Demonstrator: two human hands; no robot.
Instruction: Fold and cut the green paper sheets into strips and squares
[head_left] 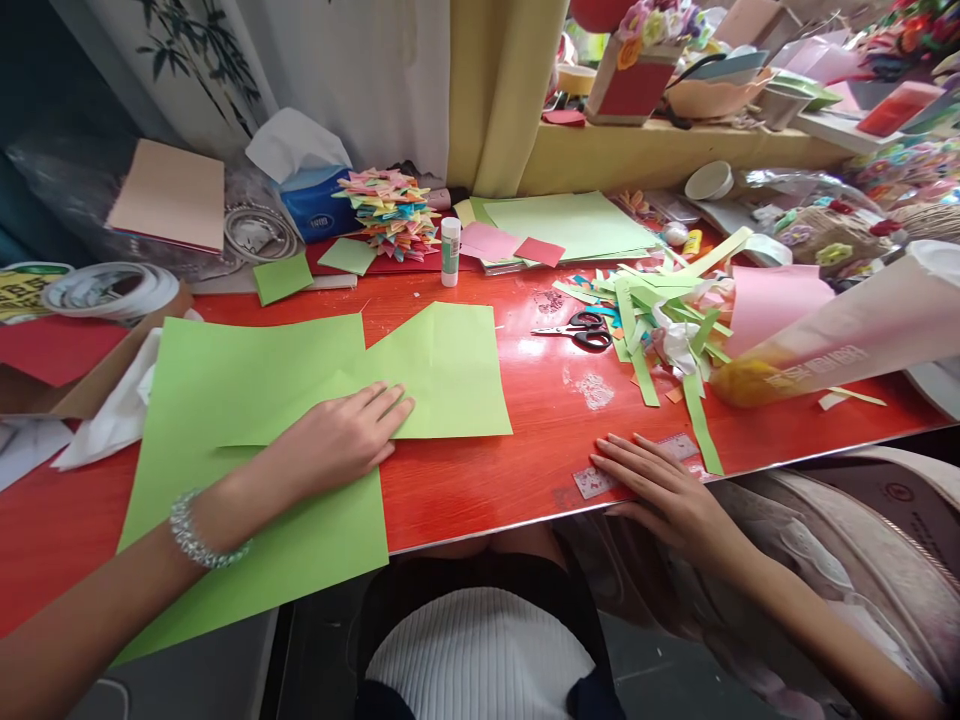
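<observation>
My left hand [356, 425] lies flat on green paper, fingers stretched to the right. Under it, a large green sheet [247, 370] hangs partly over the table's front edge. A smaller creased green piece [457, 370] extends to the right from beneath my fingertips; how it overlaps the large sheet is partly hidden by my hand. At the table's front edge, my right hand [660, 490] rests with fingers extended over a clear patterned ruler [596, 483]. Its fingers look laid on the ruler, not wrapped round it. Black-handled scissors [589, 332] lie beyond the right hand, blades pointing left.
A glue stick [450, 252] stands upright at the back, beside a stack of folded colourful paper pieces [390, 215]. Green paper strips [637, 340] pile up at right, near a tilted wrapped cone [840, 330]. Light green sheets [570, 225] lie at the back. A tissue pack [319, 205] stands back left.
</observation>
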